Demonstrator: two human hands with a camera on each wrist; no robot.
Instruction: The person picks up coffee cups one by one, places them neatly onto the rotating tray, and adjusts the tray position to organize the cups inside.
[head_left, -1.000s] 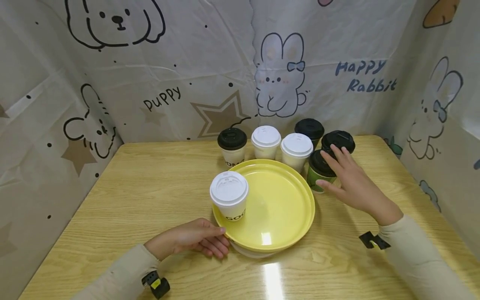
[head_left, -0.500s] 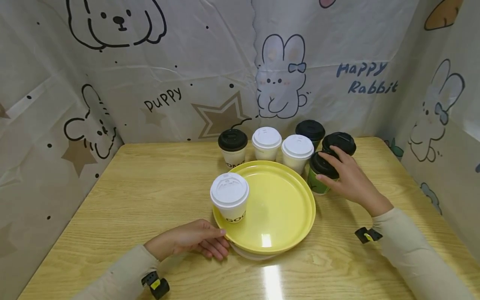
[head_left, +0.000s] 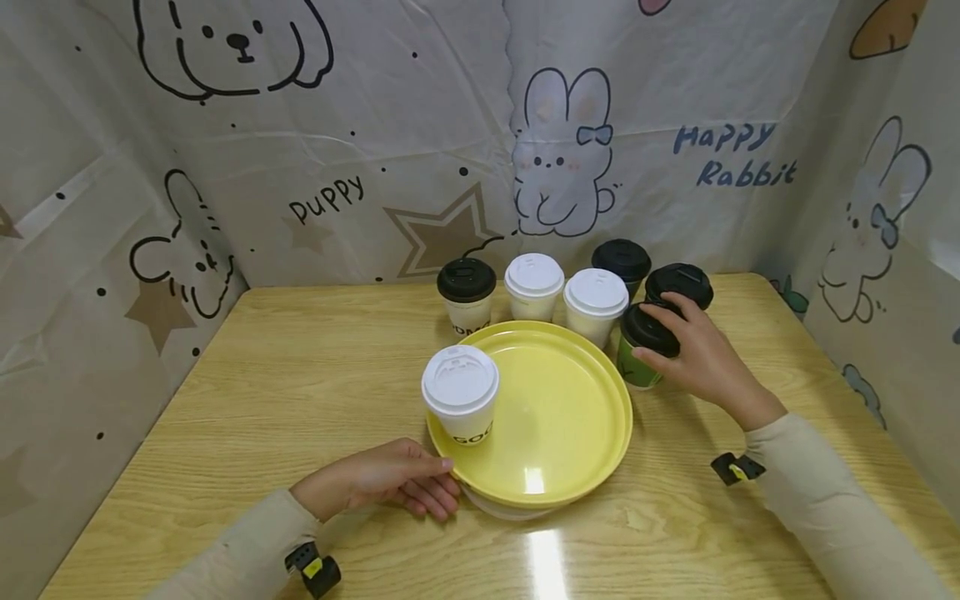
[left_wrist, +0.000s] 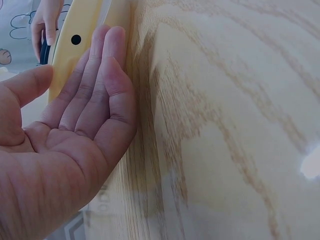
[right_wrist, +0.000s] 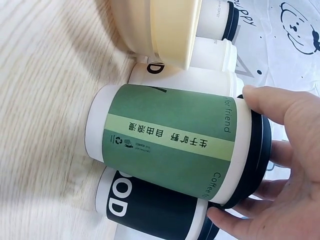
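My right hand [head_left: 708, 358] curves its thumb and fingers around the black lid [right_wrist: 257, 150] of an upright green paper coffee cup [right_wrist: 172, 142]. The fingertips on the far side are partly hidden. On the left, my left hand [head_left: 397, 479] rests its thumb on the rim of a round yellow tray [head_left: 555, 417]; its fingers [left_wrist: 85, 95] are fairly straight, beside and below the edge. A white-lidded paper cup [head_left: 460, 392] stands upright on the tray's left side. Under the tray shows part of a pale round base [head_left: 517, 510].
Behind the tray stand a black-lidded white cup [head_left: 466, 292] and two white-lidded cups [head_left: 533, 287]. Two black-lidded cups [head_left: 621, 260] [head_left: 678, 286] crowd the green one. The wooden table [head_left: 315, 358] ends at a printed cloth backdrop [head_left: 420, 125].
My right hand has shifted slightly left and drawn its fingers and thumb in around the green cup's lid. My left hand, the tray and the cups keep their places.
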